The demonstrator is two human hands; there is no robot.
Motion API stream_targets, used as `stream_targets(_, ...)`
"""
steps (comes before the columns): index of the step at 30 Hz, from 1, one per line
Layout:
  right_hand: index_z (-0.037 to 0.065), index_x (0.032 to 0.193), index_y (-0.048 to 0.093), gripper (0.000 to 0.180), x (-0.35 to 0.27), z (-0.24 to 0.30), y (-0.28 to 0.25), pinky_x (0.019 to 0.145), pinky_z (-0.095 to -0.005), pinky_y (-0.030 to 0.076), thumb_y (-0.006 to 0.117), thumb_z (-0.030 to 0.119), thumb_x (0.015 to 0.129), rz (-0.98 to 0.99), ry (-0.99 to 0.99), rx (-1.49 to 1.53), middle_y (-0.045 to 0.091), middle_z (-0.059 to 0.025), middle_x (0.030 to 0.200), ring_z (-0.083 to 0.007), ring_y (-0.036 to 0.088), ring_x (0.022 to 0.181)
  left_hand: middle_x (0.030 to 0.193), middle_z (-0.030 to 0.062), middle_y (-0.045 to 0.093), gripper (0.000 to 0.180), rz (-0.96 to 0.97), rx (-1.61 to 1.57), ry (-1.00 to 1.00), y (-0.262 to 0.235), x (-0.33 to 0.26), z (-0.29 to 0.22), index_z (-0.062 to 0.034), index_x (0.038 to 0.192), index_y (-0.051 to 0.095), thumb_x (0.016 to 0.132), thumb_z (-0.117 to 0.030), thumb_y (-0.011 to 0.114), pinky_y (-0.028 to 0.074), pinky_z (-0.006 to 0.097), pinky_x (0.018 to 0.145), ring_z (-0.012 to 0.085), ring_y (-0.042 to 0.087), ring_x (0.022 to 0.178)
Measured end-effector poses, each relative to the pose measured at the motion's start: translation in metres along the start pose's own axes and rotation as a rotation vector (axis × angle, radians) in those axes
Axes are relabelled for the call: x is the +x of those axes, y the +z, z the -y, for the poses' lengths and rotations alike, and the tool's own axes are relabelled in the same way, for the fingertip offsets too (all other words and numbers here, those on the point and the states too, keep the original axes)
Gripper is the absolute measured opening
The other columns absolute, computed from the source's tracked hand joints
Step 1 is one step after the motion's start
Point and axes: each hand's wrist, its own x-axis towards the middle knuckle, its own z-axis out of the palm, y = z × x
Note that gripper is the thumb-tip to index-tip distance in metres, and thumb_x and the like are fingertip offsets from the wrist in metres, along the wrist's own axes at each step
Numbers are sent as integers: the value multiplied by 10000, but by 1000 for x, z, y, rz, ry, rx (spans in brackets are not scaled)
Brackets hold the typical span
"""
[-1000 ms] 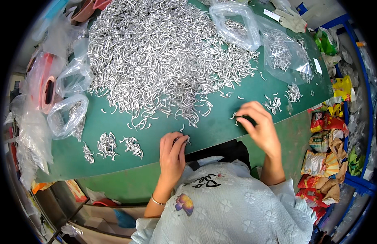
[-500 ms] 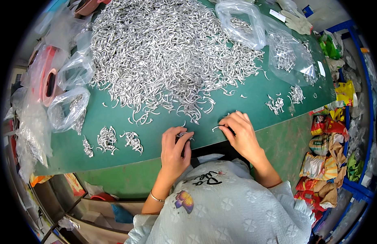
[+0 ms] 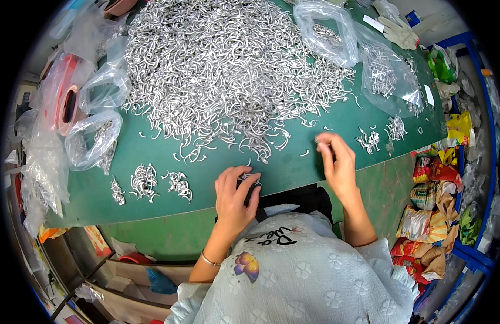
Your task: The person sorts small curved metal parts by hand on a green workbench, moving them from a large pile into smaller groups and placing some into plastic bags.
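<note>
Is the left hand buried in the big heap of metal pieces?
No, the left hand is near the front edge of the green table, apart from the big heap.

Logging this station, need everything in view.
curved metal pieces: uncountable, silver, centre
small piles: five, silver, three left, two right
table: one, green, centre
plastic bags: several, clear, both sides
glove: one, white, right
paper slips: two, white, right
containers: at least two, pink, left
packets: several, multicoloured, right
rack: one, blue, right
shelving: one, beige, lower left
blouse: one, pale blue, bottom
bracelet: one, silver, left wrist
left hand: one, bare, table front
right hand: one, bare, over table
</note>
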Motion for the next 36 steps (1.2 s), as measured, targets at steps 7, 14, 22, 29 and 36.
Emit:
stream_targets(7, -1, 1066, 658, 193, 29, -11, 7, 678, -341, 492, 587, -60, 897, -34, -13, -24, 635, -151, 872, -269, 623, 734, 1148, 120, 597, 342, -5, 10, -2, 0, 2, -1, -53, 1043, 685, 713, 26, 725, 422, 441, 937, 352, 539, 1092)
stream_targets(14, -13, 1133, 666, 224, 36, -27, -3, 682, -244, 505, 534, -41, 954, -222, 132, 204, 691, -92, 919, -110, 608, 735, 1137, 121, 601, 344, -14, 29, -9, 0, 0, 2, -55, 1039, 689, 709, 35, 726, 430, 440, 924, 352, 547, 1078)
stream_targets(22, -13, 1022, 675, 129, 16, -86, -108, 719, -322, 512, 602, -26, 916, -463, 105, -418, 695, -148, 895, -244, 670, 770, 1097, 136, 605, 312, -26, 49, 13, 3, 1, 3, -37, 1010, 680, 714, 58, 709, 440, 435, 905, 350, 561, 1034)
stream_targets(29, 1, 941, 680, 75, 15, -127, -157, 870, -404, 474, 660, 7, 870, -493, 8, -789, 660, -158, 1034, -330, 611, 974, 1052, 130, 595, 307, -5, 41, -1, 4, 3, -1, -36, 1003, 679, 712, 61, 702, 431, 432, 904, 339, 557, 1019)
stream_targets(36, 34, 967, 695, 167, 22, -39, -73, 823, -393, 456, 731, 33, 805, -235, -149, -419, 658, -105, 935, -294, 585, 886, 1065, 95, 594, 335, 10, 71, 12, 1, 1, 5, -65, 1043, 682, 723, 24, 726, 426, 419, 876, 322, 564, 1039)
